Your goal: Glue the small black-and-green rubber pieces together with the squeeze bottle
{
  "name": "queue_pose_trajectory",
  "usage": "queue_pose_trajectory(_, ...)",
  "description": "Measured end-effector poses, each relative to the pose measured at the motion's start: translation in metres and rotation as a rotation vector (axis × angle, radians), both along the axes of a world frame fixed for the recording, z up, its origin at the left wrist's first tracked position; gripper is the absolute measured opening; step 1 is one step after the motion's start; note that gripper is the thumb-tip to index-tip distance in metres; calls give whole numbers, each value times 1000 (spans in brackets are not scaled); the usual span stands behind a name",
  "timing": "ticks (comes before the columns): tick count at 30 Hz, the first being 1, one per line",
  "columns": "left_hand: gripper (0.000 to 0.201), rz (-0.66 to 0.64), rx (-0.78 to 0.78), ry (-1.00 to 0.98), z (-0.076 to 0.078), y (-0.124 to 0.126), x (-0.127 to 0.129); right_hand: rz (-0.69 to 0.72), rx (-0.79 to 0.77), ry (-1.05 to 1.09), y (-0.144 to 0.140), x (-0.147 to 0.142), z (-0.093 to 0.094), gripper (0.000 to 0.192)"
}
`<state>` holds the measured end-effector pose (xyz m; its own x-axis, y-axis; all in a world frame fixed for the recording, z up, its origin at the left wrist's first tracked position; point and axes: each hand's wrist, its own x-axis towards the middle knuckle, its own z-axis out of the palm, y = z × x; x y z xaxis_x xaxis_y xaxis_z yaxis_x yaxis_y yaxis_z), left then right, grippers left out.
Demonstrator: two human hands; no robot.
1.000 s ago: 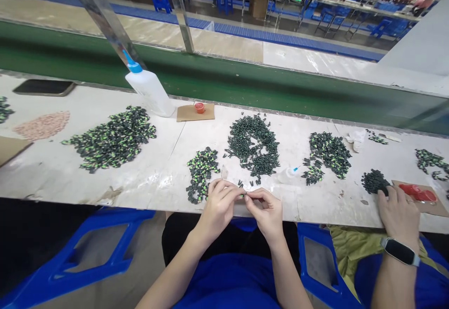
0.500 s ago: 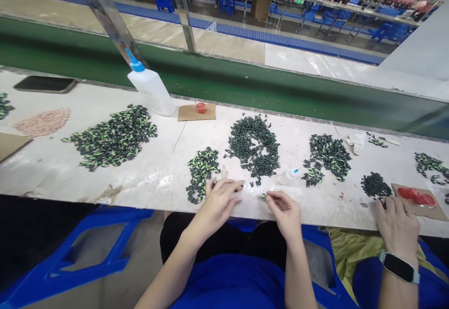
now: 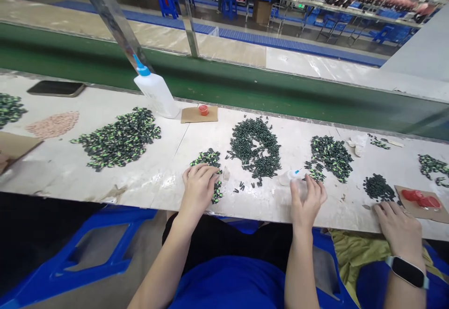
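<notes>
My left hand (image 3: 199,185) rests on a small pile of black-and-green pieces (image 3: 208,157), fingers bent together and tips pressed down among them. What lies under those fingertips is hidden. My right hand (image 3: 308,201) has its thumb and fingers apart, with the fingertips at the near edge of another heap of black-and-green pieces (image 3: 331,157). Nothing shows between them. Just left of that hand, a small clear bottle with a blue tip (image 3: 290,176) lies on the table. A ring-shaped heap of small dark pieces (image 3: 256,143) spreads between my hands, with several loose ones below it.
A white squeeze bottle (image 3: 156,94) stands behind a large black-and-green pile (image 3: 121,140). Cardboard (image 3: 191,115) bears a red cap (image 3: 203,109). A phone (image 3: 56,88) and pinkish pieces (image 3: 54,124) lie left. At right, a co-worker's hand (image 3: 400,225) touches the table beside dark pieces (image 3: 379,187).
My right hand has moved right, and the small green-and-black piece at its fingertips no longer shows. My left hand has shifted left onto the small pile.
</notes>
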<state>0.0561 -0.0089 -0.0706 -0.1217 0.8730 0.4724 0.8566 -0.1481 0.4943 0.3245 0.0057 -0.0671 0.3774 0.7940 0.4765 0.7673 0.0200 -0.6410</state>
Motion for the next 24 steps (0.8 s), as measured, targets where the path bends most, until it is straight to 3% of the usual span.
queue_pose_trajectory(7, 18, 6, -31, 96, -3, 15, 4, 114, -41, 85, 8, -9, -4, 41)
queue_pose_trajectory(11, 18, -49, -47, 122, 2, 16, 6, 197, -15, 465, 1, -16, -3, 37)
queue_pose_trajectory(14, 17, -84, -57, 84, 6, 8, 12, 257, -17, 726, -9, -21, -4, 37)
queue_pose_trajectory(20, 17, -228, -126, 59, 10, -26, 33, 250, 5, 874, -18, -22, -5, 31)
queue_pose_trajectory(24, 14, -211, -165, 52, 7, -28, 46, 246, 25, 1026, -18, -28, -5, 32)
